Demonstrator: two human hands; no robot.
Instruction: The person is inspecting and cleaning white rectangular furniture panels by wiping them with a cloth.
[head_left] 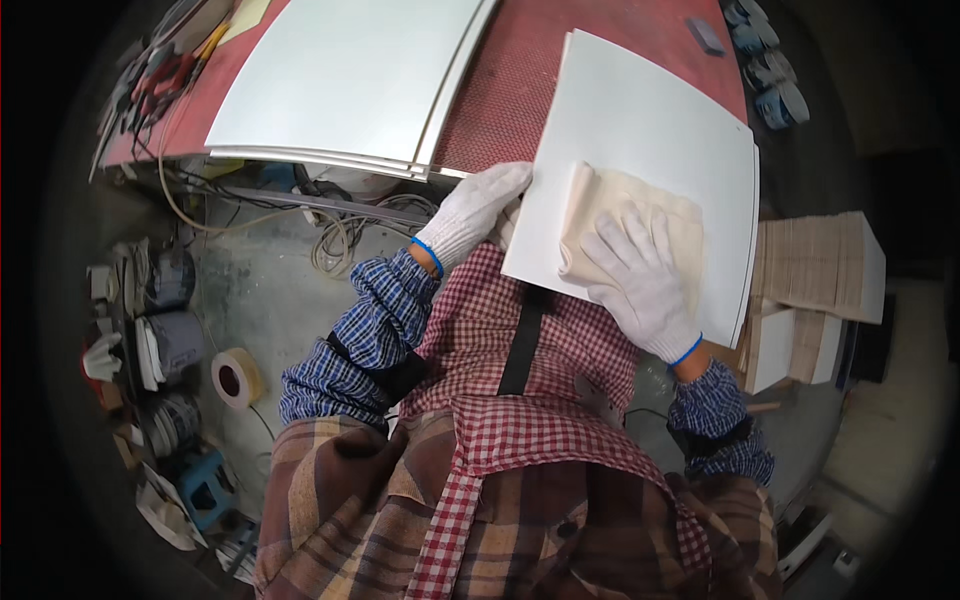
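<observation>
A white rectangular panel (640,110) lies tilted on the red tabletop, its near end over my lap. My left hand (475,210), in a white knit glove with a blue cuff, grips the panel's left edge; its fingertips are partly hidden there. On the panel's lower part rests a folded cream cloth (585,225). My right hand (640,265), gloved the same way, lies flat on this cloth with the fingers spread.
Left of the panel, a stack of white panels (340,80) sits on the red table (510,90). A small grey block (705,36) lies at the far right, near several tubs (780,103). Stacked boards (815,265) stand at right. Tape roll (238,378) and coiled cables (345,240) are below left.
</observation>
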